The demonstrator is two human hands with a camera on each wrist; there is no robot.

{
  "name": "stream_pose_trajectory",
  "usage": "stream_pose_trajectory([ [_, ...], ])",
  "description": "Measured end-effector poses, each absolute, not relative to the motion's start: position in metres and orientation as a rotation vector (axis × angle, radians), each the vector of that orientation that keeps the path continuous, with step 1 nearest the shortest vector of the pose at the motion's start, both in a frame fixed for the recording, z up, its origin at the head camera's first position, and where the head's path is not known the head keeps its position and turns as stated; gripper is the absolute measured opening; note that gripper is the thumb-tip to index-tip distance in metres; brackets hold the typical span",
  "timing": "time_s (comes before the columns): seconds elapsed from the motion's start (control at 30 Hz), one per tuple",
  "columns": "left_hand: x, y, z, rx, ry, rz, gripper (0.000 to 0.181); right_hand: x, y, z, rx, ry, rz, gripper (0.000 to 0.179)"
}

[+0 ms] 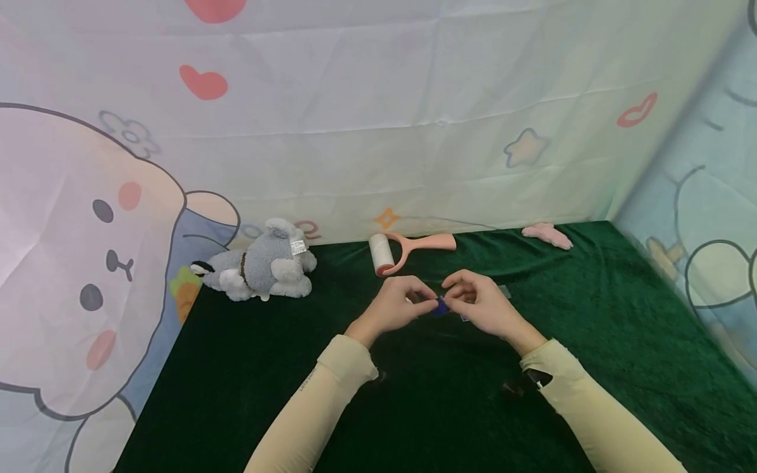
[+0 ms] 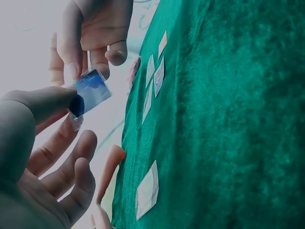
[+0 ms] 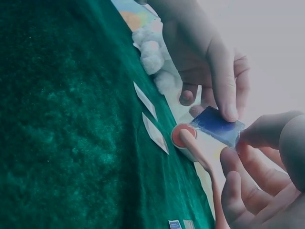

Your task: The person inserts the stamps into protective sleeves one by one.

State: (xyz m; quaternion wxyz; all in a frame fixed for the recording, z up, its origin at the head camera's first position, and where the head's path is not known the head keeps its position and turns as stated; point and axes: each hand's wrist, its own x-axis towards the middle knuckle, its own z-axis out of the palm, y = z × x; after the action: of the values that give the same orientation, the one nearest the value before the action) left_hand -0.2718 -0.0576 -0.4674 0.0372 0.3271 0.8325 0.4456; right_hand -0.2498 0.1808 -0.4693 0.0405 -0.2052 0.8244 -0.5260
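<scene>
Both hands meet over the green cloth around a small blue packet (image 1: 440, 307) with a clear plastic edge. My left hand (image 1: 399, 303) pinches one end between thumb and forefinger; in the left wrist view its other fingers curve loosely below. At the opposite end my right hand (image 1: 481, 302) pinches the packet (image 3: 217, 125) with thumb and fingertip. The packet is held above the cloth, apart from it. Several small flat pale pieces (image 2: 147, 191) lie on the cloth near the hands, partly hidden by them in the head view.
Beyond the hands lies a lint roller (image 1: 426, 243) with a peach handle and white roll. A grey plush toy (image 1: 266, 263) lies at the back left edge, a pink fuzzy item (image 1: 547, 234) at the back right. A printed fabric backdrop (image 1: 355, 131) rises behind the green cloth (image 1: 426, 407).
</scene>
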Motion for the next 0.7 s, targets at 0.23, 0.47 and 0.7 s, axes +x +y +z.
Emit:
stream_pose_trajectory([
  [0.23, -0.2725, -0.0585, -0.4665, 0.980, 2.557, 1.342, 0.014, -0.2510, 0.1807, -0.4668, -0.640, 2.585, -1.608, 0.026],
  [0.47, -0.2721, -0.0588, -0.4680, 0.942, 2.555, 1.353, 0.014, -0.2521, 0.1808, -0.4658, -0.624, 2.619, -1.607, 0.021],
  [0.7, -0.2734, -0.0603, -0.4677, 0.761, 2.591, 1.367, 0.012, -0.2539, 0.1857, -0.4624, -0.569, 2.660, -1.631, 0.020],
])
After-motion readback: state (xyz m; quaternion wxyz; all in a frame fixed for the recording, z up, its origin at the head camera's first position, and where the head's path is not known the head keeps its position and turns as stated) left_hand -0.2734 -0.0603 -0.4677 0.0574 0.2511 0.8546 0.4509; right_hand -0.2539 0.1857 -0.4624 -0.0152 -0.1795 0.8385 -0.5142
